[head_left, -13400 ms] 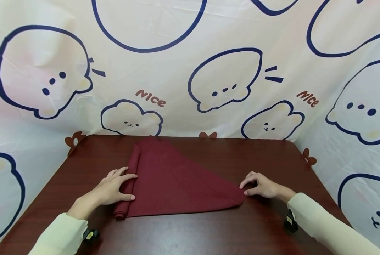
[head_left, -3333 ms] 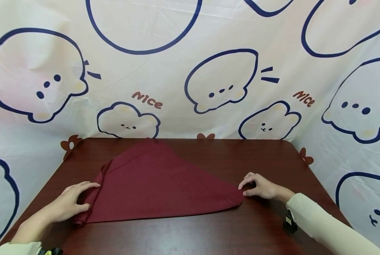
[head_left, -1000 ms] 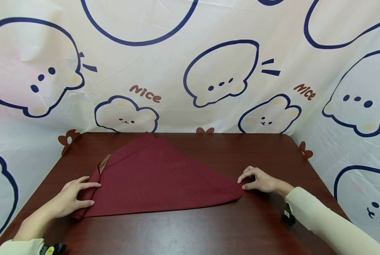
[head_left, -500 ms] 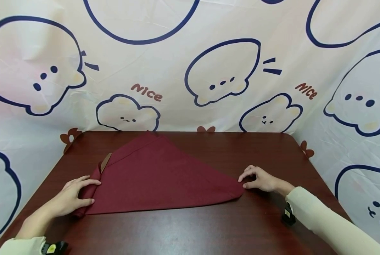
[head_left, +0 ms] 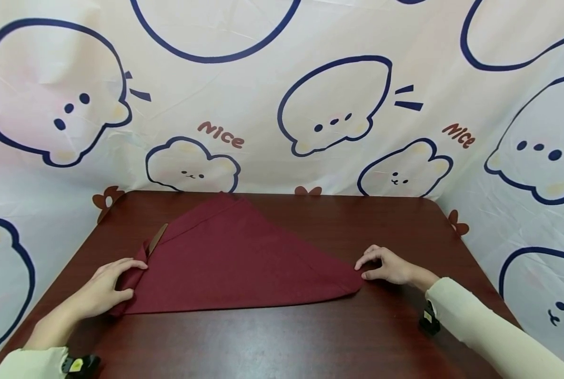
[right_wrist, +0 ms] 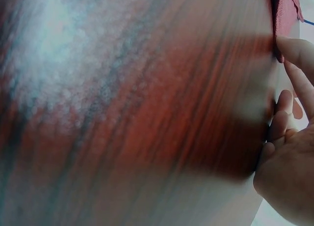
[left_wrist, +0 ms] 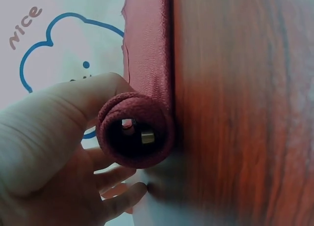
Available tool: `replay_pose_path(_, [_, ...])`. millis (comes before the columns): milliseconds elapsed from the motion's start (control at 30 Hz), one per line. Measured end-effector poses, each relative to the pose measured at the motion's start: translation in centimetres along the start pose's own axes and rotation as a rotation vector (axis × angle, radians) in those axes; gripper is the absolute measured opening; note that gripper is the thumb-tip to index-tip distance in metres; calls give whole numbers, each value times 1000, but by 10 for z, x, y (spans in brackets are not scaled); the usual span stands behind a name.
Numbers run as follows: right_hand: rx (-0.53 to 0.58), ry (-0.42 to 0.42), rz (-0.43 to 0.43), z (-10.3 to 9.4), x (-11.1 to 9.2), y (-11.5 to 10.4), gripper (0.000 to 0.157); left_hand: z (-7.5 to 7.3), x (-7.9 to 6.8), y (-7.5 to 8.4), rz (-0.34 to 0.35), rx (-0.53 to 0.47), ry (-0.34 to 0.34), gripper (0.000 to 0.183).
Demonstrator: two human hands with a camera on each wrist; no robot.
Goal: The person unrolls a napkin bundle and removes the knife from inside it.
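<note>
A dark red cloth (head_left: pixel 239 258), folded into a rough triangle, lies on the table with its left end rolled up. My left hand (head_left: pixel 104 289) grips that roll, thumb on the near side and fingers over the top. From the roll's far end sticks out a flat brown strip (head_left: pixel 157 238); its kind is not clear. In the left wrist view the roll (left_wrist: pixel 135 130) is a hollow tube, with a small gold-coloured piece (left_wrist: pixel 147 136) visible inside. At the cloth's right corner my right hand (head_left: pixel 391 267) pinches the edge between thumb and forefinger.
The dark wooden table (head_left: pixel 282 342) has rounded far corners. A pale curtain (head_left: pixel 263 116) printed with cartoon bears hangs behind it and along both sides. Each wrist bears a small black camera (head_left: pixel 80 364).
Since the earliest frame, my left hand has moved left and the roll has partly unwound. The brown strip has come into view at its far end. My right hand has stayed at the corner.
</note>
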State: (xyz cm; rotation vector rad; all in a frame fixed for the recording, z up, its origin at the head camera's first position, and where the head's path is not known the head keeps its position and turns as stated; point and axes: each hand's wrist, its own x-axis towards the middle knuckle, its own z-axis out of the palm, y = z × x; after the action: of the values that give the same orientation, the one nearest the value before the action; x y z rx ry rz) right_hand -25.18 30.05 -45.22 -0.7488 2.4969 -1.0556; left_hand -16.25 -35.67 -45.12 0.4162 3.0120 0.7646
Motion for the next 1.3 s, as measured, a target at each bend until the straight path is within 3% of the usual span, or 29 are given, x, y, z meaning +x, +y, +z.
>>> replay_pose_path(400, [-3, 11, -6, -2, -3, 0, 15, -3, 9, 7, -44, 38, -48, 44])
replay_pose_path(900, [-5, 0, -12, -2, 0, 1, 15, -8, 4, 4, -75, 62, -17, 43])
replay_pose_path(1133, [3, -13, -6, -1, 0, 1, 15, -9, 0, -5, -31, 89, 45, 43])
replay_pose_path(1300, [6, -15, 5, -1, -1, 1, 15, -11, -2, -12, -62, 107, 52, 43])
